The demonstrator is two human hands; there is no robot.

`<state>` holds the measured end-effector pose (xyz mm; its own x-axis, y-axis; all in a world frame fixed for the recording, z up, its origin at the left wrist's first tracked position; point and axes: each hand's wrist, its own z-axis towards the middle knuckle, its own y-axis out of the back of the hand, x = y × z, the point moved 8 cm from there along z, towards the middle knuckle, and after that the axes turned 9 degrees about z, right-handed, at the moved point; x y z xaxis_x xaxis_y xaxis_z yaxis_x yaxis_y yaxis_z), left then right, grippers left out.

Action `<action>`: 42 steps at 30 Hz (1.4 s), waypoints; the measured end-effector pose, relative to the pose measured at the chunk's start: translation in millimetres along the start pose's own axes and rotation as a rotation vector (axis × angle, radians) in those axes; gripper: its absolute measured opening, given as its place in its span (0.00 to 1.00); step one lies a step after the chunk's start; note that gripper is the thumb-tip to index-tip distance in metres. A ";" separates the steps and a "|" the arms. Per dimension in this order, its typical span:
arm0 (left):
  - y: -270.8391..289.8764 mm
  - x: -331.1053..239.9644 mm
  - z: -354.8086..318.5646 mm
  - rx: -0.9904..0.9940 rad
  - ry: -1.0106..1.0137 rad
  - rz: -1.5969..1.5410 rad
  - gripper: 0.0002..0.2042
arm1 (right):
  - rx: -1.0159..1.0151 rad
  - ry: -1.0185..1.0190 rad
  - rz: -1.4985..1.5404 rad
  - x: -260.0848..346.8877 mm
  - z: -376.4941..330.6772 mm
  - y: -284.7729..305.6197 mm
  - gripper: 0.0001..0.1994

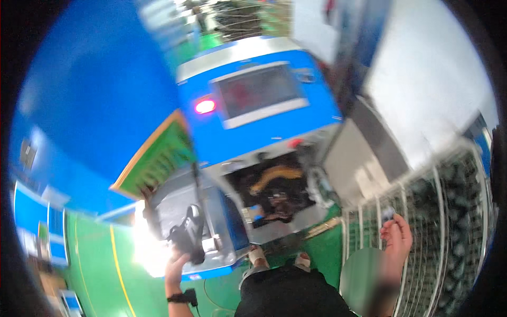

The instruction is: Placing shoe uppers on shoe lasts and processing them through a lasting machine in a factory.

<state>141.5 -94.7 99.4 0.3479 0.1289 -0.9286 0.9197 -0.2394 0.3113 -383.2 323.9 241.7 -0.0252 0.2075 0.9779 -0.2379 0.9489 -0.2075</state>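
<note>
grey rectangular screen (259, 91) sitting white-framed on blue machine (253, 132), far centre; red light (205, 106) glowing just left

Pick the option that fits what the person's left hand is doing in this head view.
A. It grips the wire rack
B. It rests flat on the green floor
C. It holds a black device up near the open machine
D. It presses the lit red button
C: the left hand is raised with a black device in its grasp, in front of the blue machine with its compartment open.
</note>
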 end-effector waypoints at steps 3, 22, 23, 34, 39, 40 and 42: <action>79.3 109.0 29.6 -0.047 0.129 0.819 0.20 | 0.476 0.185 -0.192 -7.4 -22.5 -183.6 0.15; 67.9 97.8 460.6 -0.343 -0.470 1.345 0.28 | 0.523 1.304 -0.999 -96.4 -89.1 -455.2 0.37; 68.7 107.2 509.6 -0.250 -0.189 1.503 0.26 | 0.496 1.376 -0.936 -87.5 -91.4 -462.0 0.37; 87.7 218.4 689.2 -0.098 0.410 1.165 0.29 | 0.468 1.438 -1.134 -84.5 -91.4 -486.5 0.36; 97.2 241.8 695.5 -0.218 0.362 0.922 0.30 | 0.481 1.410 -1.158 -91.6 -87.4 -486.1 0.36; 92.3 244.1 693.8 -0.243 0.347 0.875 0.30 | 0.482 1.403 -1.165 -93.0 -87.5 -485.1 0.36; 63.5 247.9 679.7 -0.290 0.315 0.762 0.30 | 0.471 1.399 -1.185 -90.5 -85.9 -478.4 0.37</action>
<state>162.4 -732.1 -248.1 0.8817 0.3038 -0.3609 0.4113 -0.1201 0.9036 -183.8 -128.3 250.2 0.9693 -0.1671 -0.1801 0.2456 0.6439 0.7246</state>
